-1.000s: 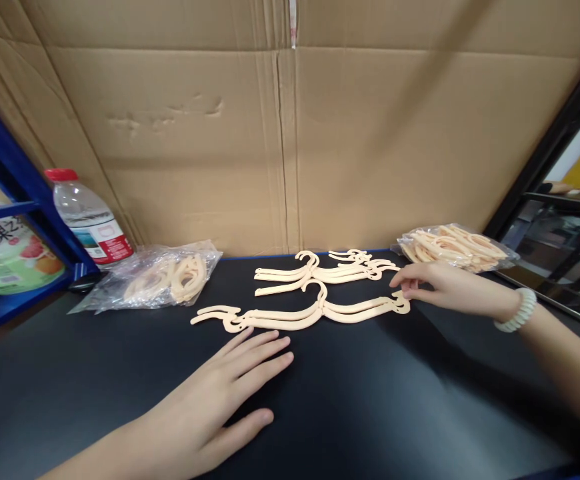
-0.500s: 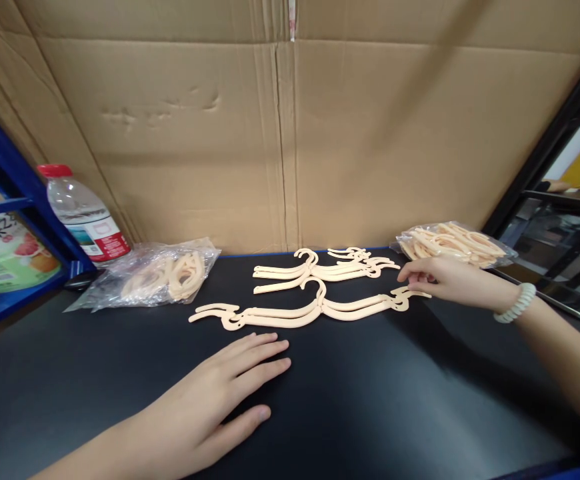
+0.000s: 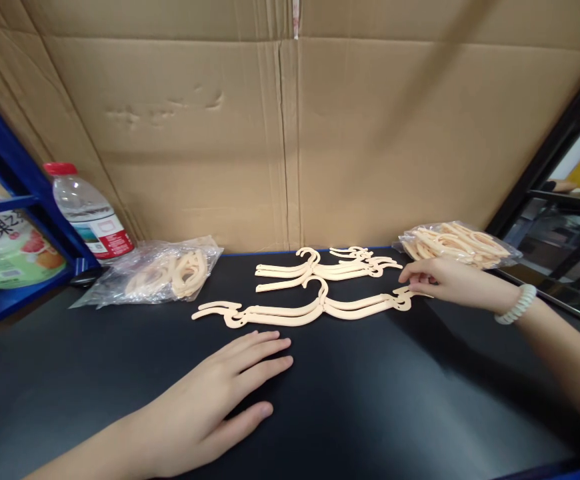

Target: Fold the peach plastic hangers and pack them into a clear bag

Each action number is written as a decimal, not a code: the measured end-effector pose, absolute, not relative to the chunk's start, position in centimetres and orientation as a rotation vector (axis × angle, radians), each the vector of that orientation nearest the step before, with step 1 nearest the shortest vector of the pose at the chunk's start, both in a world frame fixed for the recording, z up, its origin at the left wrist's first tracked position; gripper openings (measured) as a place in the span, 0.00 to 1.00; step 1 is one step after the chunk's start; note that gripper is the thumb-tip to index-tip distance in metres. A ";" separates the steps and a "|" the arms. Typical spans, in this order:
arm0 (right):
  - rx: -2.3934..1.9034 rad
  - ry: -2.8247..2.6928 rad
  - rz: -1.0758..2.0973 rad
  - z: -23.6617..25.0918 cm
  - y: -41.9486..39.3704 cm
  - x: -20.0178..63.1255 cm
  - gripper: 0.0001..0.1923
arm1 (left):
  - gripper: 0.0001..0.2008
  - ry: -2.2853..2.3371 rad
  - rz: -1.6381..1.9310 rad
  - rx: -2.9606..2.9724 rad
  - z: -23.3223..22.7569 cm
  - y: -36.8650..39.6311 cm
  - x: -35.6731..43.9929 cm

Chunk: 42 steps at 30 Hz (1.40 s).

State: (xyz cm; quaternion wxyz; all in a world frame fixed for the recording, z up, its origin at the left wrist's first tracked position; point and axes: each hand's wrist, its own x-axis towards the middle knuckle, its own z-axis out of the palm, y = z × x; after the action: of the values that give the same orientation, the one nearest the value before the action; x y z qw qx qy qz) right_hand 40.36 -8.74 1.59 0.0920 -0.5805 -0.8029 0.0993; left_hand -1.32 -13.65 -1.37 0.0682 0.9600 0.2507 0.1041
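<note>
Since half a second ago almost nothing has shifted in the head view: the right hand has stayed at the right tip of the near hangers, and the left hand has stayed flat on the table, only a touch lower in frame as the camera tipped.

Head view: the right hand's fingertips pinch loosely at the hangers' right end, seemingly on the topmost one, which sits slightly raised; whether the grip has fully closed I cannot tell. A bead bracelet circles that wrist. The left hand lies open, palm down, fingers spread, just short of the hangers' left half and touching none of them.

Beyond the near hangers, farther from both hands, lies a second stack. Past the right hand sits a bag of more hangers; off beyond the left hand lie another bag and a bottle. Cardboard backs the table.

These hangers look thin, light, moulded plastic: stiff along their length but likely springy, and smooth enough to slide over one another. Nested pieces may cling or lift together, so the tip is a fair place to peel one free; the hook at the centre would carry it level. Thin ends could snap if bent hard.
</note>
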 end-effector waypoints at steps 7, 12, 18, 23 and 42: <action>-1.739 -2.407 0.314 1.7 -8.8 40.1 0.18 | 0.25 0.785 0.251 2.895 -1.5 -13.7 -1.5; -1.720 -2.407 0.340 1.2 -8.6 40.2 0.16 | 0.25 0.795 0.260 2.900 -1.3 -13.9 -1.4; -1.703 -2.368 0.165 0.8 -7.5 39.5 0.14 | 0.22 0.757 0.397 2.882 -1.6 -13.8 -1.0; -1.708 -2.346 -0.031 1.3 -4.8 38.7 0.13 | 0.15 0.663 0.487 2.967 -1.4 -13.5 0.6; -1.879 -2.268 0.164 -0.9 3.8 38.7 0.11 | 0.05 0.829 0.580 2.979 -1.6 -13.7 3.0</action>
State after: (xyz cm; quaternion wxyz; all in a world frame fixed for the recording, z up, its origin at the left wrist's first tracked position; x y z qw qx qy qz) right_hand 38.72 3.84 -0.94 0.0957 -0.6341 -0.7653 0.0553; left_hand 2.99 -13.72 -1.60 -0.0021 0.9469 0.2634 0.1845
